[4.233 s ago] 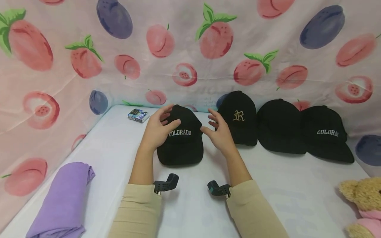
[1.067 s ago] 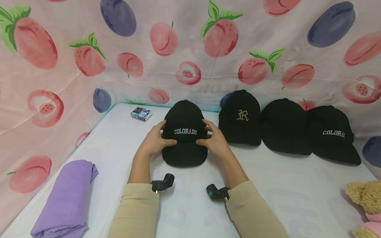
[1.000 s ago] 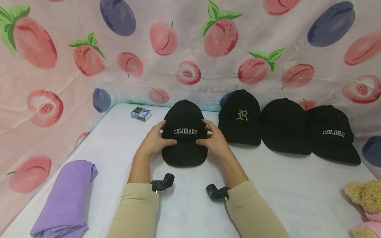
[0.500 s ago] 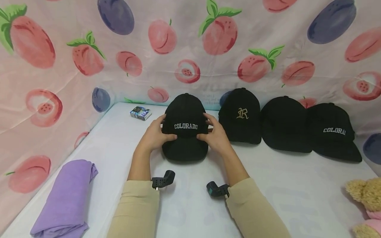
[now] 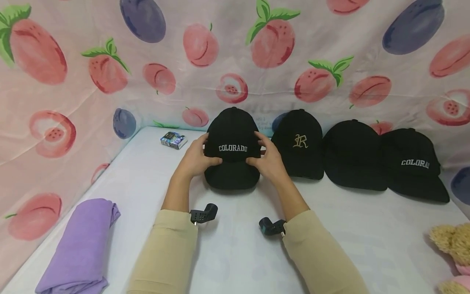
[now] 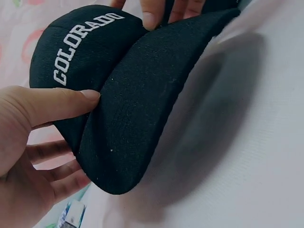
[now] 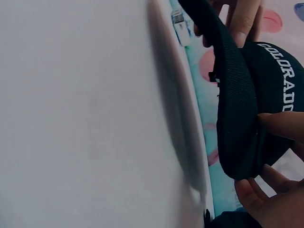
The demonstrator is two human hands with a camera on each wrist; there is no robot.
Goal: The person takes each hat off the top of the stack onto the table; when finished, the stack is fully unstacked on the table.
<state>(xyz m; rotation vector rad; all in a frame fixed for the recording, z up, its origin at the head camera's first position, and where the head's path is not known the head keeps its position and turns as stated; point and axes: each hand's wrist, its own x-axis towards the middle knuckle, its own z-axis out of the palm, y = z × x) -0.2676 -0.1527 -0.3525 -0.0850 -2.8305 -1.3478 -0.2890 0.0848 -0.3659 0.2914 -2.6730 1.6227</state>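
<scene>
A black baseball cap [image 5: 233, 130] with white COLORADO lettering faces me in the middle of the head view. My left hand [image 5: 196, 158] grips its left side, thumb on the front where crown meets brim and fingers round behind. On the other side my right hand [image 5: 270, 160] holds it the same way. Both wrist views show the cap's brim [image 6: 137, 104] raised off the white surface, with a shadow below it. The brim's underside [image 7: 232, 109] is turned toward the right wrist camera. Parts of the fingers behind the cap are hidden.
Right of the held cap stand a black cap with a gold R [image 5: 298, 143], a plain black cap [image 5: 352, 155] and another lettered black cap [image 5: 413, 163]. A small box [image 5: 174, 140], a folded purple cloth [image 5: 78, 249] and a teddy bear [image 5: 453, 245] lie on the white surface [image 5: 235, 253].
Both hands were apart from the cap at first, then took hold of its sides. Over the last second they have raised it and carried it slightly away and to the right.
</scene>
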